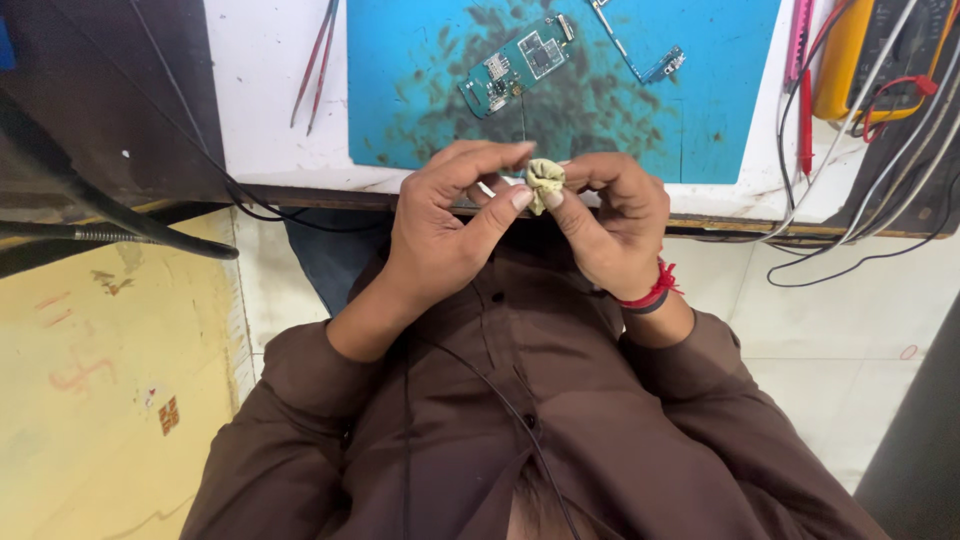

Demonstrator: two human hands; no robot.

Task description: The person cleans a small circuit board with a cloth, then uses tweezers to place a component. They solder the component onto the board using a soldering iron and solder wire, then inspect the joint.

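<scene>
Both my hands meet in front of my chest, just below the edge of the workbench. Between their fingertips sits a small crumpled wad of pale yellowish cloth [545, 180]. My left hand [445, 230] pinches it from the left with thumb and forefinger. My right hand [610, 225], with a red thread band at the wrist, grips it from the right. On the blue work mat [700, 110] above lie a green circuit board [518, 62] and a thin blue-ended board strip [640, 50].
Tweezers [318, 60] lie on the white bench left of the mat. A yellow multimeter [860, 50] with red and white leads sits at the right. Black cables [130, 215] cross at the left. Pale tiled floor lies below.
</scene>
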